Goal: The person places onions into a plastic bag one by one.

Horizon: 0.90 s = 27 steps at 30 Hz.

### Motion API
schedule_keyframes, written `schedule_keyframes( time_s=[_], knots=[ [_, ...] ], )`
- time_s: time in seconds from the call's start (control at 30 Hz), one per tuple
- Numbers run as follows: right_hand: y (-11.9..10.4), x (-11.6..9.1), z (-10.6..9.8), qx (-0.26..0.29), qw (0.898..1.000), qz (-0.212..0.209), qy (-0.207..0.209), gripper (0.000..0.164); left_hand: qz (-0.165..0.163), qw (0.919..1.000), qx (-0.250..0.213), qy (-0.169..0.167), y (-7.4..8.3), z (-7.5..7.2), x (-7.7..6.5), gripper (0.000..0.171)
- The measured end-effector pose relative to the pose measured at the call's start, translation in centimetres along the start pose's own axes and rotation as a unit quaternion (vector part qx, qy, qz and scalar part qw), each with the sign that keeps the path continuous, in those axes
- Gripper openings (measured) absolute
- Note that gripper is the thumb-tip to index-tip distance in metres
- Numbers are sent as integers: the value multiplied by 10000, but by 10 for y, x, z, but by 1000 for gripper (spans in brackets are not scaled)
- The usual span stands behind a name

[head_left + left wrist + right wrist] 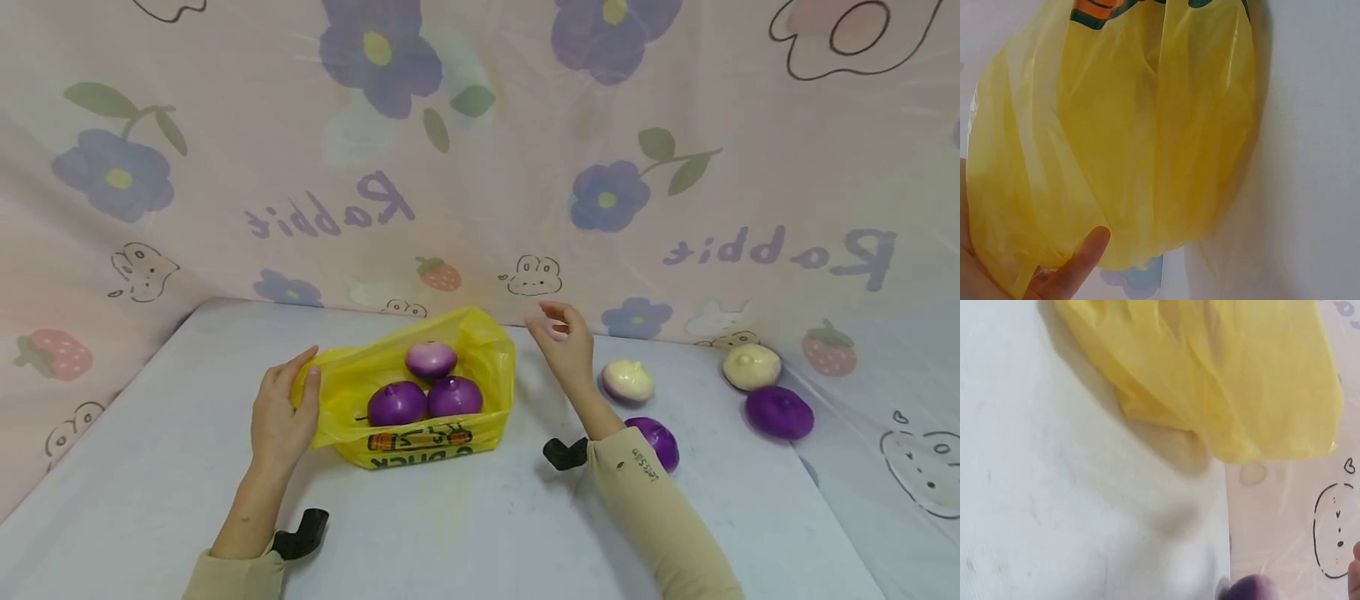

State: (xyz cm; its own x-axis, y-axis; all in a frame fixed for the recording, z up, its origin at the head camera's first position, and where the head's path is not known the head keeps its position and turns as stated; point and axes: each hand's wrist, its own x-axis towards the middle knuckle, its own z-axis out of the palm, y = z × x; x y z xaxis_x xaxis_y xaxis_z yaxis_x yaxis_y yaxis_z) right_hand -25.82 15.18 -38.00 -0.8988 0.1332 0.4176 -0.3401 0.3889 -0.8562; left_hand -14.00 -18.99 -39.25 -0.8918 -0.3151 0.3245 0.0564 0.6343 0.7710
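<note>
A yellow plastic bag (491,379) lies on its side with a wide mouth, printed lettering along its front. Inside it sit two glossy purple onions (396,404) and a paler purple-and-white one (431,359), which look like toys. My left hand (283,412) grips the bag's left edge; in the left wrist view its thumb (1088,253) lies against the yellow plastic. Off the bag's right side, my right hand (567,350) hangs in the air with fingers loosely bent, holding nothing. The right wrist view shows the bag's side (1260,381) apart from that hand.
Right of the right arm are a cream-topped onion (628,382) and a purple onion (654,443), the latter partly hidden by the sleeve. Near the table's right edge lie another cream onion (752,367) and a purple one (780,413). A printed curtain (480,183) hangs behind the white table (450,533).
</note>
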Motion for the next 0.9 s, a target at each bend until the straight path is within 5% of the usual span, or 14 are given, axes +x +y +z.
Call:
schedule_keyframes(
  time_s=[0.63,0.9],
  knots=[
    [43,10,2,-1313,9876,859,-46,60,-26,9998,179,-63,2,-1,-5,40],
    [49,15,-3,-1007,9842,1447,156,72,32,9999,143,-7,4,0,-1,39]
  ],
)
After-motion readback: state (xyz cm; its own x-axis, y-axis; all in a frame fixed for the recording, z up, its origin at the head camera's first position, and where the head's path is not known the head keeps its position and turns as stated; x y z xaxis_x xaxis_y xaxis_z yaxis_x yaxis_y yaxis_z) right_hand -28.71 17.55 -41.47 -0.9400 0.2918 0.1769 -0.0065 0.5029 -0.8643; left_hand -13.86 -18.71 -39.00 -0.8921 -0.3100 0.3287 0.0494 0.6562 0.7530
